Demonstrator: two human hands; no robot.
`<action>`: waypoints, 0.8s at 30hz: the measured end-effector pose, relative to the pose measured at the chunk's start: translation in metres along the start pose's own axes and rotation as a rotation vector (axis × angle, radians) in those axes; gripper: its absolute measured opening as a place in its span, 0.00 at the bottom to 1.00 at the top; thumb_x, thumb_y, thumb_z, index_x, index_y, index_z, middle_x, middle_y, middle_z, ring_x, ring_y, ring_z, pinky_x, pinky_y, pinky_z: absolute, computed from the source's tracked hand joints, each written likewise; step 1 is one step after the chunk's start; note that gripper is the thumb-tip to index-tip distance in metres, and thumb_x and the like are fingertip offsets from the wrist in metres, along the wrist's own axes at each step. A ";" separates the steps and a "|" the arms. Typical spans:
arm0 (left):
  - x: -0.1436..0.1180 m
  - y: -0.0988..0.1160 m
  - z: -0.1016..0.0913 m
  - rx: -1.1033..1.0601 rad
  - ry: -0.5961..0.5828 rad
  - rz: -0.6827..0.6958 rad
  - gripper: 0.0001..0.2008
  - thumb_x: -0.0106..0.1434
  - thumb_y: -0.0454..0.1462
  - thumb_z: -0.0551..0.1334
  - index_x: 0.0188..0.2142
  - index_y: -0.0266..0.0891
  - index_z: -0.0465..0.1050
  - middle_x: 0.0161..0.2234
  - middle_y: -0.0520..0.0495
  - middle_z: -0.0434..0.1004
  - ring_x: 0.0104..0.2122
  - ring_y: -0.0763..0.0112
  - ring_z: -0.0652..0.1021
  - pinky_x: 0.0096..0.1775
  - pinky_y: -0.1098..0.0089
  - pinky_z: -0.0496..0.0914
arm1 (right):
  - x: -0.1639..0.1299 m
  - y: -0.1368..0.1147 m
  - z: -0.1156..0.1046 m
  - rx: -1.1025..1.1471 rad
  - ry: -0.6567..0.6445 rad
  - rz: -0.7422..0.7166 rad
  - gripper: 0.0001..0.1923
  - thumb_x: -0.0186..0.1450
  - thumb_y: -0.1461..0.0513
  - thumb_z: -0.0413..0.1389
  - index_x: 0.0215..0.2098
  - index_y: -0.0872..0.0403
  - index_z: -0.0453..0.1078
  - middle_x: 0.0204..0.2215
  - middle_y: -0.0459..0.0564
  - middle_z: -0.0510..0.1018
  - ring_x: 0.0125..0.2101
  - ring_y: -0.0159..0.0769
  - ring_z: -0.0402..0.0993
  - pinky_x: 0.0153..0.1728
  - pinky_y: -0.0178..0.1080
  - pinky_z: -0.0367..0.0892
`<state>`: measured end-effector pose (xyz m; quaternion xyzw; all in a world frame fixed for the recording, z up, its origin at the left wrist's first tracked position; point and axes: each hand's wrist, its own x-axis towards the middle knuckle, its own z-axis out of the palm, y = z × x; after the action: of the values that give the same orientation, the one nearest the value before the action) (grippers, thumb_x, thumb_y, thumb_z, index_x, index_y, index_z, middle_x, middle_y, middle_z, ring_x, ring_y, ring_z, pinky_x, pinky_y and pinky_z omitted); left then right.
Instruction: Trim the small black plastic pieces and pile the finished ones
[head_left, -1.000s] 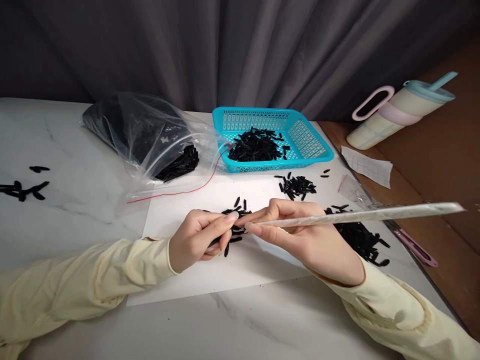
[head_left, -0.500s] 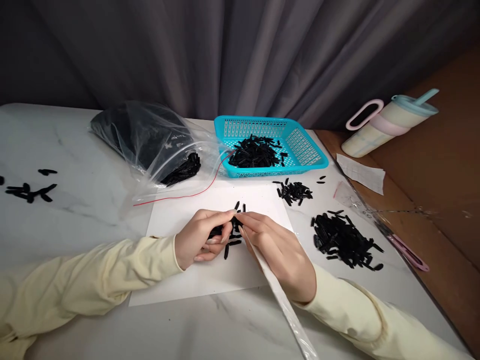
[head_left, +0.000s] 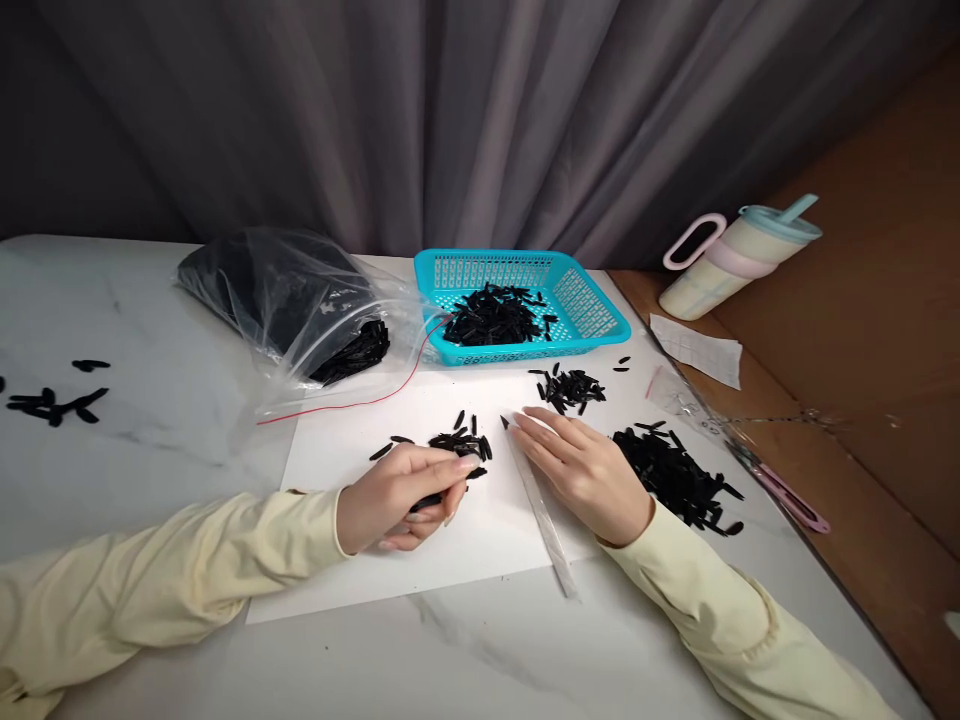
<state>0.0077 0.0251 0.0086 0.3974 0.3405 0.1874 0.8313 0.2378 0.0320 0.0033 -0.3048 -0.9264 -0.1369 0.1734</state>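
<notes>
My left hand (head_left: 401,498) is closed, with several slim black pieces (head_left: 426,503) in its curled fingers. Its thumb presses near the fingertips, over a small loose pile of similar black pieces (head_left: 450,440) on a white sheet of paper (head_left: 337,560). To the right, my right hand (head_left: 581,465) rests with its fingers stretched out beside a long, thin whitish stick (head_left: 551,540) with a dark pointed tip. The stick lies slantwise on the paper, close to the fingertips. What the pieces are made of, I cannot tell.
Behind the paper stand a blue basket (head_left: 525,353) of black pieces and a clear bag (head_left: 277,290) with more. Further black heaps (head_left: 675,480) lie at right. Pink-handled scissors (head_left: 787,495), a paper slip (head_left: 697,350) and a tumbler (head_left: 724,265) are along the right side. A red thread (head_left: 352,405) crosses the table.
My right hand has moved away from my left, to the right, and let go of the whitish stick, which now lies on the paper. My left hand stays closed on black pieces.
</notes>
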 end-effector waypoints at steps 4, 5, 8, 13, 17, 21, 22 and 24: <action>-0.002 -0.003 0.001 0.062 -0.029 0.012 0.22 0.58 0.51 0.57 0.19 0.36 0.62 0.12 0.60 0.50 0.10 0.86 0.50 0.10 0.82 0.47 | 0.006 -0.016 -0.011 0.416 0.081 0.271 0.09 0.66 0.66 0.50 0.44 0.58 0.67 0.35 0.55 0.79 0.38 0.40 0.75 0.36 0.40 0.71; -0.002 -0.004 0.001 0.080 -0.036 0.018 0.22 0.59 0.51 0.57 0.19 0.36 0.62 0.12 0.61 0.50 0.10 0.86 0.50 0.10 0.82 0.47 | 0.008 -0.022 -0.014 0.567 0.056 0.329 0.08 0.66 0.64 0.51 0.43 0.56 0.66 0.32 0.52 0.79 0.32 0.36 0.75 0.33 0.36 0.70; -0.004 -0.005 0.001 0.133 -0.058 0.029 0.21 0.60 0.50 0.56 0.20 0.36 0.61 0.12 0.61 0.48 0.10 0.85 0.50 0.10 0.81 0.48 | 0.011 -0.041 -0.018 0.855 -0.086 0.396 0.07 0.66 0.59 0.52 0.41 0.53 0.62 0.25 0.45 0.77 0.21 0.29 0.70 0.23 0.30 0.64; -0.006 -0.006 0.003 0.226 -0.126 0.061 0.21 0.62 0.48 0.55 0.19 0.36 0.61 0.10 0.62 0.46 0.10 0.85 0.50 0.12 0.79 0.47 | 0.010 -0.056 -0.008 0.793 -0.033 0.306 0.12 0.70 0.60 0.43 0.31 0.54 0.62 0.19 0.43 0.68 0.17 0.28 0.60 0.19 0.31 0.54; -0.009 -0.003 0.007 0.238 -0.126 0.085 0.22 0.64 0.47 0.52 0.19 0.35 0.61 0.10 0.62 0.46 0.10 0.85 0.50 0.12 0.78 0.47 | 0.008 -0.057 -0.004 0.685 0.012 0.211 0.15 0.71 0.63 0.40 0.31 0.57 0.65 0.17 0.44 0.65 0.18 0.30 0.56 0.19 0.33 0.53; -0.011 -0.001 0.011 0.219 -0.106 0.064 0.22 0.65 0.47 0.51 0.18 0.36 0.60 0.10 0.61 0.47 0.10 0.85 0.51 0.13 0.78 0.46 | 0.007 -0.057 -0.006 0.613 0.083 0.169 0.16 0.71 0.64 0.40 0.33 0.61 0.68 0.16 0.45 0.65 0.18 0.30 0.56 0.19 0.34 0.52; -0.012 -0.001 0.011 0.200 -0.105 0.050 0.22 0.64 0.47 0.51 0.18 0.36 0.59 0.11 0.61 0.47 0.10 0.85 0.51 0.12 0.79 0.46 | 0.007 -0.057 -0.006 0.597 0.098 0.160 0.17 0.70 0.65 0.40 0.33 0.61 0.68 0.16 0.45 0.65 0.18 0.31 0.56 0.19 0.34 0.52; -0.012 -0.001 0.012 0.165 -0.103 0.024 0.22 0.64 0.47 0.51 0.19 0.36 0.59 0.11 0.61 0.48 0.10 0.85 0.51 0.12 0.79 0.46 | 0.008 -0.057 -0.006 0.558 0.122 0.140 0.16 0.70 0.66 0.40 0.33 0.62 0.68 0.16 0.45 0.64 0.18 0.31 0.56 0.18 0.34 0.51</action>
<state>0.0079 0.0118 0.0182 0.4777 0.3066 0.1481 0.8099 0.1985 -0.0106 0.0032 -0.2999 -0.8928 0.1176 0.3149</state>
